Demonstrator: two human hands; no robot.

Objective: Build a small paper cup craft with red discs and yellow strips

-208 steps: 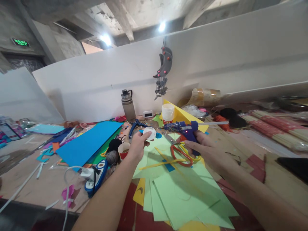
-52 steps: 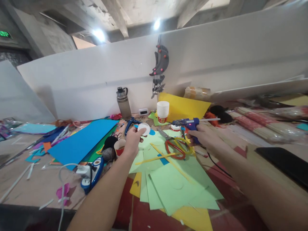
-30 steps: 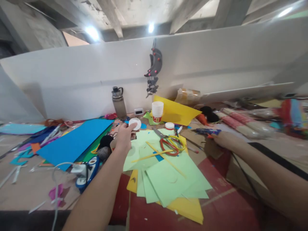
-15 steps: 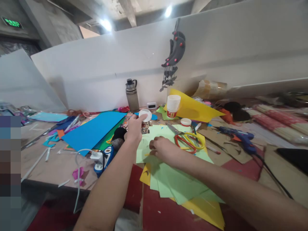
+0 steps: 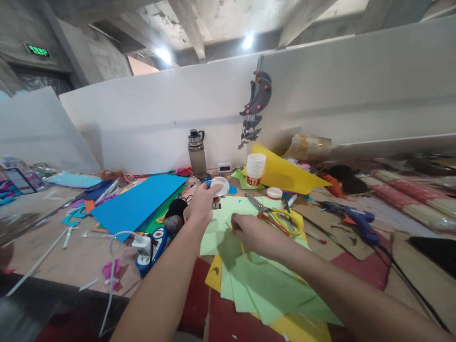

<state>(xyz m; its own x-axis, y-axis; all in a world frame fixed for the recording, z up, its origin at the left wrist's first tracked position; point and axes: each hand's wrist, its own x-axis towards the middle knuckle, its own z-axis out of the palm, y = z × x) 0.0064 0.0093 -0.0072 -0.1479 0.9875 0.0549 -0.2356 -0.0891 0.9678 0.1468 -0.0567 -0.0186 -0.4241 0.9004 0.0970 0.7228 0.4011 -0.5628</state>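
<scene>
My left hand [image 5: 202, 204] is raised over the table and pinches a small white paper cup [image 5: 220, 185] by its rim, bottom facing me. My right hand [image 5: 249, 231] is lower, its fingers curled down on a yellow paper strip [image 5: 243, 247] that lies on the light green paper sheets [image 5: 263, 285]. Whether it grips the strip I cannot tell. Red-handled scissors [image 5: 272, 220] lie just beyond my right hand. The blue glue gun [image 5: 351, 222] rests on brown cardboard to the right, cord trailing toward me.
A stack of paper cups [image 5: 255, 169] and a grey bottle [image 5: 197, 153] stand by the white back wall. A blue sheet [image 5: 137, 204] lies left, a yellow sheet [image 5: 288, 173] behind. A white charger with cable [image 5: 141, 245] sits near the front edge. Bundled sticks [image 5: 409, 197] lie at right.
My right hand has put the glue gun down on the cardboard at right and come across to the yellow strip on the green sheets. My left hand keeps holding the white cup up.
</scene>
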